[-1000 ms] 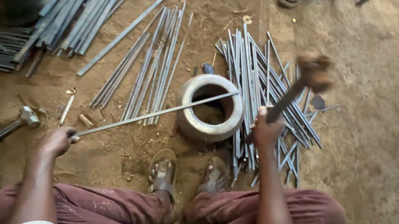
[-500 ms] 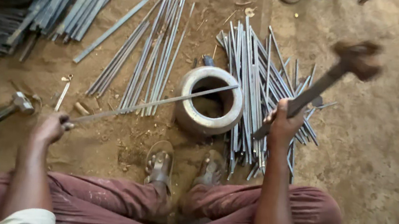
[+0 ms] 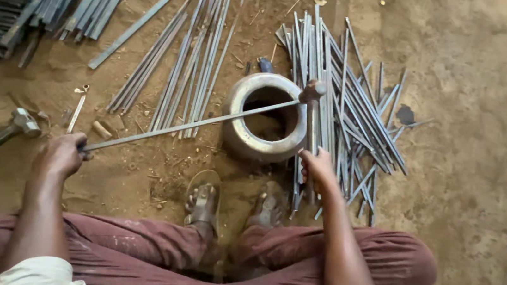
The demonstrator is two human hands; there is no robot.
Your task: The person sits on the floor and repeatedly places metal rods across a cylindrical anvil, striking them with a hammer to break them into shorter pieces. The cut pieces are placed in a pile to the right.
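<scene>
The left hand (image 3: pixel 61 154) is clamping its fingers on one end of a long rod (image 3: pixel 192 123), keeping its far end steady across the metal ring (image 3: pixel 264 119), while the right hand (image 3: pixel 317 169), fingers closed on the hammer (image 3: pixel 311 114), is bringing its head down there.

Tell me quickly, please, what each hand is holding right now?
Left hand: closed on the long metal rod.
Right hand: closed on the hammer handle.

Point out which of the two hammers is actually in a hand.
The hammer in the right hand, its head down on the rod at the ring's rim. The other hammer lies untouched on the ground beside the left hand.
</scene>
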